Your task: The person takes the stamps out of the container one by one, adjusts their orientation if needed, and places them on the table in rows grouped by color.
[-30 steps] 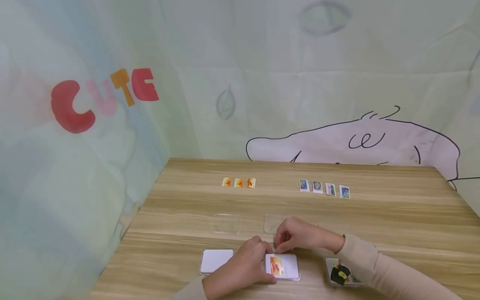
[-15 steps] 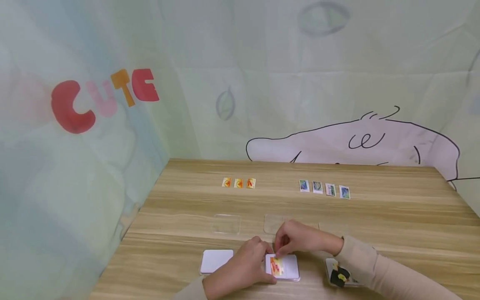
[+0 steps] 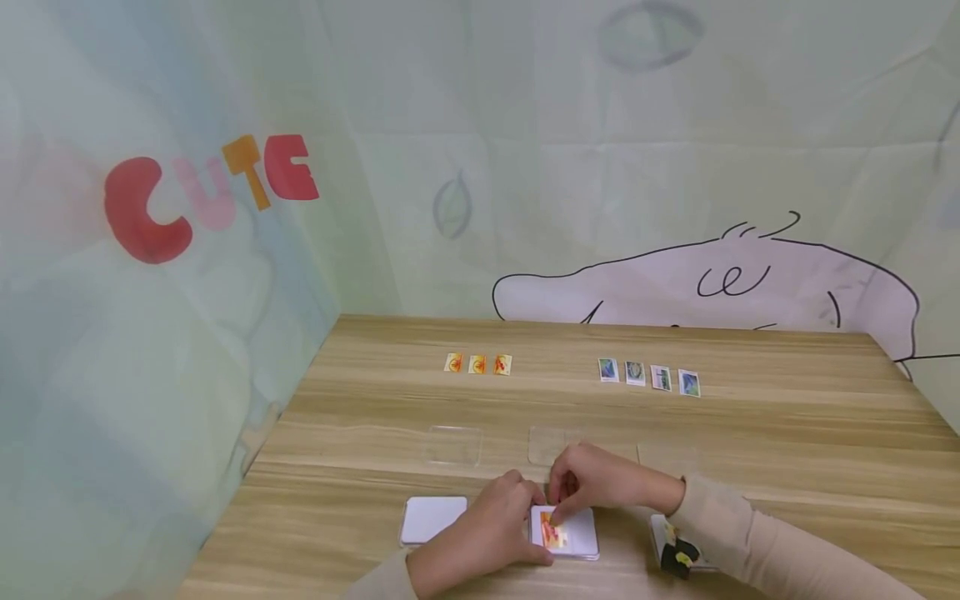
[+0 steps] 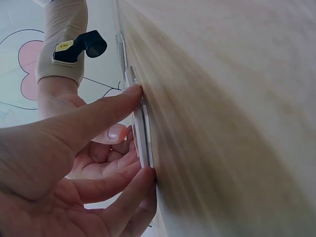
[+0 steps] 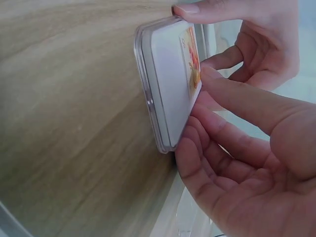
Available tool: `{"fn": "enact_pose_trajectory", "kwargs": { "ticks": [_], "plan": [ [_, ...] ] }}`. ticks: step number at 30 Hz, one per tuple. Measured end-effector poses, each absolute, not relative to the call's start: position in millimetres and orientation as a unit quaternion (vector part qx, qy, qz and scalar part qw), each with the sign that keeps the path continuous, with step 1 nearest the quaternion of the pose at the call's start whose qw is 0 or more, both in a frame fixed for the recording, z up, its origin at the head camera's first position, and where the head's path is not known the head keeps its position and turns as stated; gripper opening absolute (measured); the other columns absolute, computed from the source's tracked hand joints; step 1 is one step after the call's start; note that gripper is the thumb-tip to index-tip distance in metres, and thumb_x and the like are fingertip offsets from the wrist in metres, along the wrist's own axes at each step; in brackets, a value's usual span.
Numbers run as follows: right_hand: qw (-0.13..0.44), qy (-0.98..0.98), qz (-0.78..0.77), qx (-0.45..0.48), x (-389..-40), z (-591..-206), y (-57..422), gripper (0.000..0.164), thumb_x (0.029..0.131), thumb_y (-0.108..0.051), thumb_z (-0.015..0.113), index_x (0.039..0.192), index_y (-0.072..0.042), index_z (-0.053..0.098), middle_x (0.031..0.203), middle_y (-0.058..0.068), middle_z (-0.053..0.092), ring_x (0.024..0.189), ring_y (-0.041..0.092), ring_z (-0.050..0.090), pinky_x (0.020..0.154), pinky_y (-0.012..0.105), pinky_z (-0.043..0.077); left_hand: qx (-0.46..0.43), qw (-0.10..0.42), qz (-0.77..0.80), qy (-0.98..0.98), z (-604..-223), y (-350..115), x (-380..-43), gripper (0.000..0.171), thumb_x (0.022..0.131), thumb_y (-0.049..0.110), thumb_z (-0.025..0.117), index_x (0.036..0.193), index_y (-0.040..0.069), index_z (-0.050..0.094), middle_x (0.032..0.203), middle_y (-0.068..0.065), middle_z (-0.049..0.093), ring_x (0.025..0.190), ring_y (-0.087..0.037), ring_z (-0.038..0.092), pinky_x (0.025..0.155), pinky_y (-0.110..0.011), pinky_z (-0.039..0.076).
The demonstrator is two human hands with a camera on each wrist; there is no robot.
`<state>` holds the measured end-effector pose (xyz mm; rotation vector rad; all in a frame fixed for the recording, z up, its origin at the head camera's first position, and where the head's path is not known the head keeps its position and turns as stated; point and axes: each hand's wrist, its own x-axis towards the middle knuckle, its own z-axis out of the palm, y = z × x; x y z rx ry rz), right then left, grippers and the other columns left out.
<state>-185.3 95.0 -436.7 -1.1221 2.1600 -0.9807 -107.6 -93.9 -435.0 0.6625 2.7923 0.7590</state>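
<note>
A shallow clear plastic case with a white insert lies on the table, an orange-and-yellow stamp on its left half. My left hand grips this case by its near and far edges, with thumb and fingers on opposite sides, as the left wrist view also bears out. At the far edge, my right hand has its thumb pressed on the stamp's edge. In the right wrist view, the right hand's curled fingers rest against the side of the case.
A second white-filled case sits left; a third is partly hidden by the right sleeve and its black wrist camera. Clear lids lie behind. Farther back are three orange stamps and several bluish stamps.
My right thumb has moved from the case's far edge nearer to me, onto the stamp. The left hand and the case stay in place.
</note>
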Motion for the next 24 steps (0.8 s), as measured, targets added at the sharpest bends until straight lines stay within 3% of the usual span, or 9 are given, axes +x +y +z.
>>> {"fn": "enact_pose_trajectory", "kwargs": {
  "ticks": [24],
  "plan": [
    [0.225, 0.819, -0.365, -0.382, -178.2, -441.3, 90.7, 0.018, 0.075, -0.005, 0.085, 0.073, -0.007, 0.068, 0.063, -0.012, 0.055, 0.059, -0.001, 0.048, 0.055, 0.018, 0.043, 0.234, 0.074, 0.254, 0.935, -436.3, -94.4, -108.5, 0.051, 0.061, 0.032, 0.096, 0.098, 0.006, 0.072, 0.081, 0.006, 0.053, 0.075, -0.004, 0.046, 0.065, -0.020, 0.043]
  ]
}}
